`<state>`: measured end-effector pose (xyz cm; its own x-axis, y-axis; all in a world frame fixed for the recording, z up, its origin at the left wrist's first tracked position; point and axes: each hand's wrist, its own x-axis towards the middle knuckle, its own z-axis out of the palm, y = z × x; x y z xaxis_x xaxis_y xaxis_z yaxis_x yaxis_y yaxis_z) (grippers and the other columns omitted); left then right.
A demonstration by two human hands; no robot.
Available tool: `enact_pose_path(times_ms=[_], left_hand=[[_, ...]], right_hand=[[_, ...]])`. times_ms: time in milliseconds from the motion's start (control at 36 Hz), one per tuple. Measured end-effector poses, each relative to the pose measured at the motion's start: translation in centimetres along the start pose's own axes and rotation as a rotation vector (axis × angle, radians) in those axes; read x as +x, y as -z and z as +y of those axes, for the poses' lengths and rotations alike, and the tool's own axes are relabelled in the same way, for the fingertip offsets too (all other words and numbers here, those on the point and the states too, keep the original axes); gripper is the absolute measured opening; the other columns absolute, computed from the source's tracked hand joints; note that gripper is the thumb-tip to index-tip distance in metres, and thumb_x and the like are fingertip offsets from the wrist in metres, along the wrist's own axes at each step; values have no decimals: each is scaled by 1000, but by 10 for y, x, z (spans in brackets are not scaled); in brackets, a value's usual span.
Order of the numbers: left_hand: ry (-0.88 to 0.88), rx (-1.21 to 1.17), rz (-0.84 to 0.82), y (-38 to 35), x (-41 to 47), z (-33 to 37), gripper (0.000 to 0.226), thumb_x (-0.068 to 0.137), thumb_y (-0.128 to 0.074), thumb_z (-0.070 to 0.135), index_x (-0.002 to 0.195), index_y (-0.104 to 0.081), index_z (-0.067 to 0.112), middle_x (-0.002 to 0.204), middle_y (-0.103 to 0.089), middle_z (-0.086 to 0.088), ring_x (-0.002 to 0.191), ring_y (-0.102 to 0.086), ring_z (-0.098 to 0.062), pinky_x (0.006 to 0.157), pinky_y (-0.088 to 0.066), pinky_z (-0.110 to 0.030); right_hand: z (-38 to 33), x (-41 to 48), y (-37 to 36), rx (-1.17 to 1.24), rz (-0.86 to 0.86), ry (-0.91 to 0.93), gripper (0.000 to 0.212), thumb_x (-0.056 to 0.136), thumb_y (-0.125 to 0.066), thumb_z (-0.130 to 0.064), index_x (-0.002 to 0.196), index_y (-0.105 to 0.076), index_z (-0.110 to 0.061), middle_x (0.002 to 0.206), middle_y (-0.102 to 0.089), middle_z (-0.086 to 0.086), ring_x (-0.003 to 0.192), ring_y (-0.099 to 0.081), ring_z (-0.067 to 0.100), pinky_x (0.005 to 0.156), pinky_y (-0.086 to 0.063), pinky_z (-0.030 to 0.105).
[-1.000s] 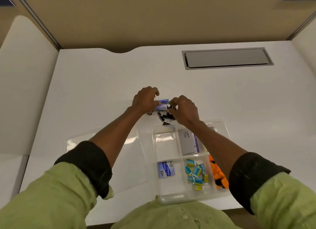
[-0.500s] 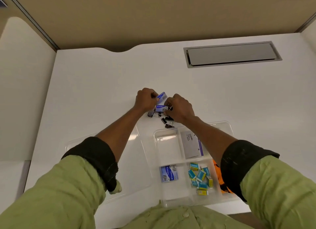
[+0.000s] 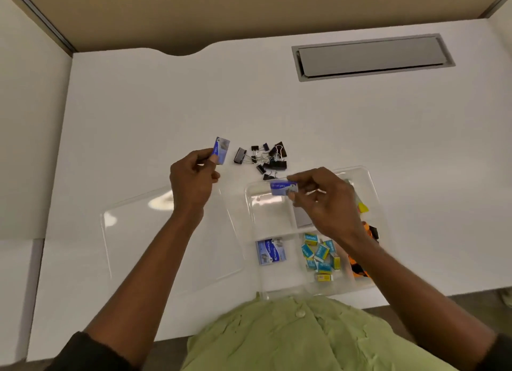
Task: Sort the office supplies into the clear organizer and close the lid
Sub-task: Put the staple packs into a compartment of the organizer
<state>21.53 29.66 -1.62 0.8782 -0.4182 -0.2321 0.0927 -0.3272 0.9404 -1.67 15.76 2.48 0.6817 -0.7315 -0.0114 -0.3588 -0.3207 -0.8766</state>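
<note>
Binder clips lie heaped on the white tabletop, between our hands and just beyond the clear organizer. Our left hand pinches one small blue box upright; our right hand pinches another blue box over the organizer's far edge. A third blue box and teal boxes sit in near compartments. The open lid lies left. Their print is too blurred to read.

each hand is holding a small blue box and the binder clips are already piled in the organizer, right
Not quite. The head view shows the left hand and right hand each holding a small blue box, but the binder clips lie on the white table, just beyond the organizer, not in it.
</note>
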Motion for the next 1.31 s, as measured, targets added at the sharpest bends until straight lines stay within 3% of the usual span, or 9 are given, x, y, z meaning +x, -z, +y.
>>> enact_pose_path(times_ms=[111,250,361,444,722,1028,1111,1194,1306], left_hand=[[37,-49,1,18,-48,-13,18,96,-72,18,110,-79,28,83,-78,6,60,-65,-12,64,-61,-26],[93,-59,4,28,-98,-33,19,96,-73,18,107,-79,33,82,-79,2,60,-65,-12,64,-62,-28],[117,-40,-17,25,-125,-45,19,96,-73,19,107,-78,33,81,-80,3,61,-68,-11,62,-60,-24],[143,-15,-34,21,-139,-51,18,96,-73,19,111,-78,28,81,-80,4,62,-70,-11,62,-60,-24],[150,11,-65,22,-158,-56,22,96,-73,18,100,-74,40,85,-79,13,63,-71,-8,61,-59,-19],[138,74,-82,22,-176,-56,17,96,-73,22,105,-76,36,87,-78,15,65,-72,-9,63,-60,-22],[91,168,-106,21,-178,-51,16,96,-73,27,106,-76,39,83,-77,19,65,-72,-6,66,-62,-27],[73,196,-161,18,-181,-44,15,95,-74,29,107,-79,35,83,-77,20,66,-72,-6,68,-64,-31],[93,158,-269,9,-185,-34,15,93,-77,25,105,-80,33,83,-79,14,65,-73,-12,67,-65,-34]], right_hand=[[2,-63,8,-68,-143,11,23,89,-77,-11,111,-77,-17,97,-68,-6,80,-70,9,70,-62,25],[7,-105,-8,-367,-351,80,25,90,-76,-13,115,-74,-18,101,-68,-8,84,-65,6,74,-54,19],[14,-108,-29,-517,-509,123,14,90,-69,-10,102,-72,-17,102,-69,-2,93,-65,18,75,-53,32],[17,-106,-45,-575,-576,155,19,90,-67,-7,106,-75,-14,104,-68,4,93,-64,22,77,-54,35],[25,-121,-68,-606,-436,-11,19,89,-72,-9,107,-68,-13,109,-61,6,84,-65,24,72,-58,37],[25,-133,-63,-630,-481,-53,17,98,-61,-11,110,-72,-14,109,-69,7,97,-66,22,82,-53,31],[12,-131,-52,-488,-305,-75,11,99,-64,-20,107,-71,-15,97,-73,1,87,-69,16,75,-54,27],[-1,-127,-41,-184,-152,-201,25,96,-68,-37,115,-62,-21,89,-75,-8,73,-73,3,66,-59,23],[-4,-124,-37,142,-100,-315,35,92,-75,-25,123,-60,-18,95,-76,-3,79,-77,8,66,-66,35]])
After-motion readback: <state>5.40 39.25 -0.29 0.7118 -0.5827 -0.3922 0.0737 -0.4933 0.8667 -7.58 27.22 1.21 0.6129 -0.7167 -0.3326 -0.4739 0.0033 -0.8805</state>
